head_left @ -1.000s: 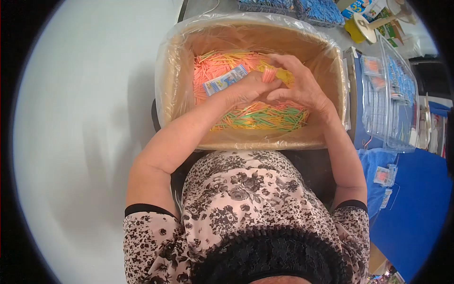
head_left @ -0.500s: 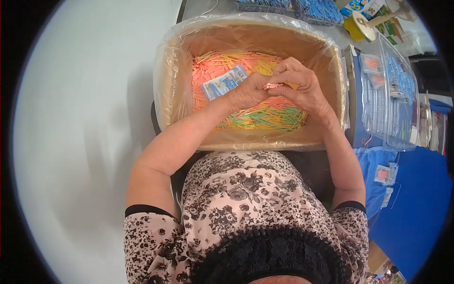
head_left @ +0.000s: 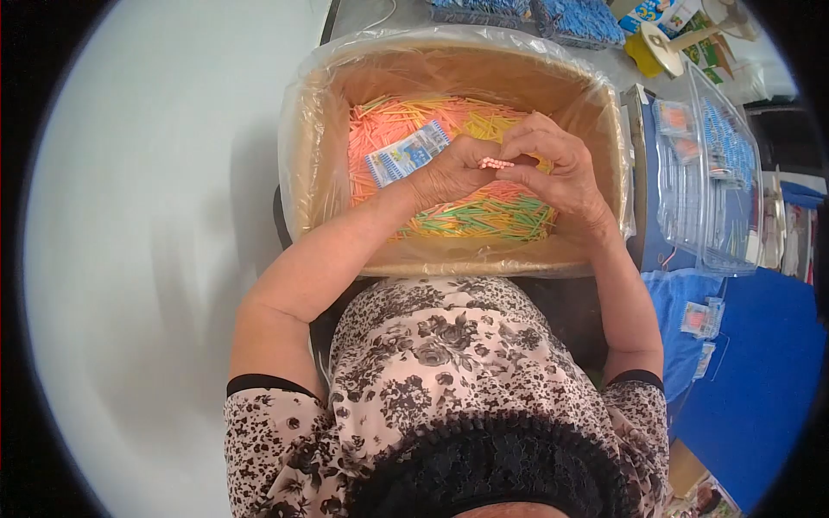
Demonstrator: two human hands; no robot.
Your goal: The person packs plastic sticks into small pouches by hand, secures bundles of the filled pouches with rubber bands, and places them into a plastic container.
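Over a plastic-lined cardboard box, my two hands meet around a small bundle of thin pink sticks (head_left: 496, 163), its round pale ends facing up. My left hand (head_left: 456, 166) is closed on the bundle from the left. On the right side, my right hand (head_left: 557, 160) pinches at the bundle's edge with thumb and fingers; the lower part of the sticks is hidden. Beneath lie many loose pink sticks (head_left: 371, 129), yellow sticks (head_left: 479, 125) and green sticks (head_left: 492, 216). A blue-and-white printed packet (head_left: 406, 155) rests on them, left of my hands.
The box (head_left: 363, 259) has clear plastic film folded over its rim. Right of it stands a clear plastic bin (head_left: 734, 250) with filled packets. Small packets (head_left: 699, 319) lie on blue cloth. Baskets of blue packets (head_left: 579, 22) and a yellow-and-white object (head_left: 656, 52) are at the back.
My right hand has shifted slightly right and its fingers have loosened a little, so more of the stick ends show. My left hand stays nearly still.
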